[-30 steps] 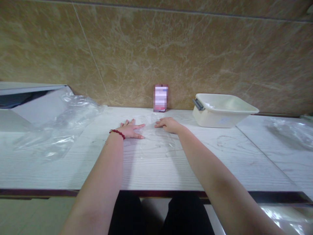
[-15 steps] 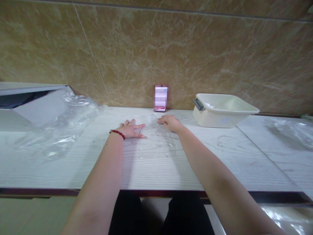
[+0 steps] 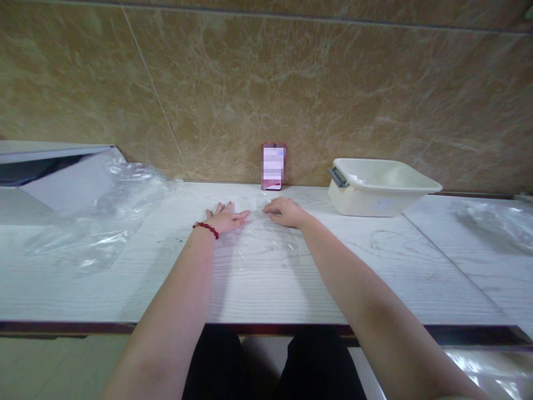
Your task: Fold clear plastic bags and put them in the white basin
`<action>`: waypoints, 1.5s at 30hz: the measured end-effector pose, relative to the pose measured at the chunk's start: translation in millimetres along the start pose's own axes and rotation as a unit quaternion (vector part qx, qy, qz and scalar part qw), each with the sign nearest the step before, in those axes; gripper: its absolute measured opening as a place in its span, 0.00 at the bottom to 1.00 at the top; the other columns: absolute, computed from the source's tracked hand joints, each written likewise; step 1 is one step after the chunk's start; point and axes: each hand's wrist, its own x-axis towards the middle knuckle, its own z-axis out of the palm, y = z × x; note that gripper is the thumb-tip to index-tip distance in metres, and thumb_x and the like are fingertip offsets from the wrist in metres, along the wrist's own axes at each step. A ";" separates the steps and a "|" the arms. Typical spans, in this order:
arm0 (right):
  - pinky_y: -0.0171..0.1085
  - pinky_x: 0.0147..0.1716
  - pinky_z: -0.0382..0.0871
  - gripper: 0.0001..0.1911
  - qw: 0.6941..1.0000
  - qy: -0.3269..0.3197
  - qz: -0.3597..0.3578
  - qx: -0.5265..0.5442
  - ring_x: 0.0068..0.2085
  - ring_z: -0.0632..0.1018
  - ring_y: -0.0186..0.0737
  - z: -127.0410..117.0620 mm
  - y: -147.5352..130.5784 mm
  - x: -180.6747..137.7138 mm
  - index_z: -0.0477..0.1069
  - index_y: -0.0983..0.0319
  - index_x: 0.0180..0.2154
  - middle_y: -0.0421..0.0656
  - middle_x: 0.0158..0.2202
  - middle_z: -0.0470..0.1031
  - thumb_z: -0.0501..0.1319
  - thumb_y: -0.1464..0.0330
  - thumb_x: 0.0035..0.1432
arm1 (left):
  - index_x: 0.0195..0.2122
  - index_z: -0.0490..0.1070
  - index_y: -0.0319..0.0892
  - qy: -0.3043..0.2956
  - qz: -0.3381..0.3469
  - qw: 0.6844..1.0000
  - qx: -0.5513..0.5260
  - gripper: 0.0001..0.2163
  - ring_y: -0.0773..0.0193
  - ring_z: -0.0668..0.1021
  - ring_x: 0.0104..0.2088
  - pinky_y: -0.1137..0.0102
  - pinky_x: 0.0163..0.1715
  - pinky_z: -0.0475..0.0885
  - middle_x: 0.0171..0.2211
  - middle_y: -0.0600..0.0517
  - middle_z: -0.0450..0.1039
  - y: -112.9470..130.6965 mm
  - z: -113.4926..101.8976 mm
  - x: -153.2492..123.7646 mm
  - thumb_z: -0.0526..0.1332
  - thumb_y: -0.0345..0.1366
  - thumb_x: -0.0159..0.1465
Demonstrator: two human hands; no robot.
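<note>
A thin clear plastic bag (image 3: 266,244) lies flat on the white wood-grain table (image 3: 125,289), hard to see against it. My left hand (image 3: 227,219), with a red bead bracelet at the wrist, rests flat on the bag's far left part, fingers spread and pointing right. My right hand (image 3: 283,211) lies palm down on the bag's far edge, fingers curled slightly and pointing left toward the left hand. The fingertips of the two hands are a short gap apart.
A heap of crumpled clear plastic (image 3: 104,216) lies at the left. A cream plastic tub (image 3: 381,186) with a grey handle stands at the back right. A small pink box (image 3: 273,166) leans on the brown marble wall. More plastic (image 3: 495,222) lies at the far right.
My left hand has slid slightly away from me and to the right. My right hand has shifted a little left, narrowing the gap between the fingertips.
</note>
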 end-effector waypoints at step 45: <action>0.46 0.50 0.48 0.16 0.997 -0.074 -0.009 0.005 0.53 0.59 0.43 -2.1 -17.8 1.4 0.67 0.51 0.43 0.36 0.47 0.67 0.50 0.60 0.54 | 0.51 0.54 0.65 -0.001 0.023 1.000 0.001 0.27 0.37 0.42 0.56 0.41 0.45 0.43 0.59 0.53 0.40 -12.2 -4.1 -0.6 0.45 0.61 0.49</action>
